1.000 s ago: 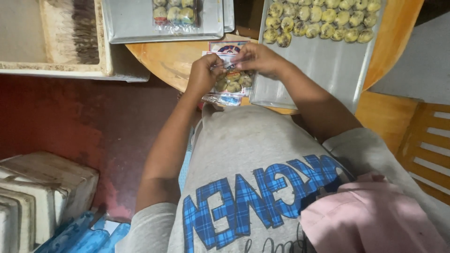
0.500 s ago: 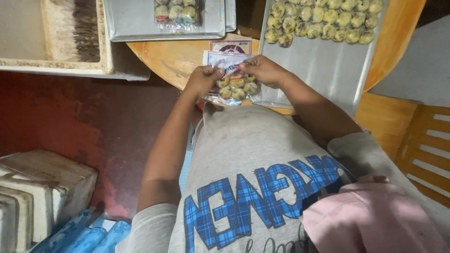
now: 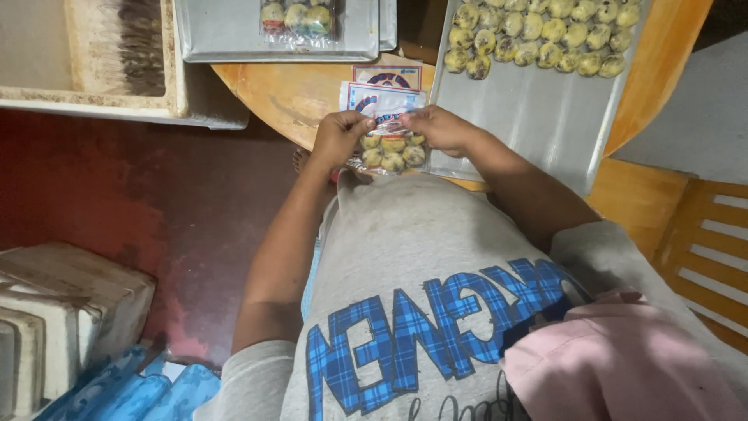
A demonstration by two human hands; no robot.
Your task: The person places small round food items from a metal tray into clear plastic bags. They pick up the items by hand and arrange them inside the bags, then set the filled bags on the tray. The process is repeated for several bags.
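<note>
Both hands work at the near edge of the round wooden table [image 3: 288, 93], close against the person's grey shirt. Left hand [image 3: 339, 139] and right hand [image 3: 440, 129] are each closed in a pinch on the top of a clear packet of small round yellow cookies [image 3: 389, 150], a printed label card [image 3: 383, 101] sticking up between them at the packet's mouth. The packet sits just off the table edge, held in the air, cookies hanging in the lower part. To do this well, judging from the pinch: keep the mouth pulled flat and level, card centred, cookies settled low so none ride up into the fold. A second label card [image 3: 387, 76] lies on the table just beyond. Right and far: a long metal tray [image 3: 530, 117] with loose cookies [image 3: 538, 31] in rows at its far end, its near corner touching the right hand's side, so little elbow room there. Far left: another metal tray [image 3: 226, 35] holding a filled packet [image 3: 298, 17]. A pale box [image 3: 93, 86] stands at far left; blue plastic [image 3: 148, 390] lies on the red floor [image 3: 156, 195].
</note>
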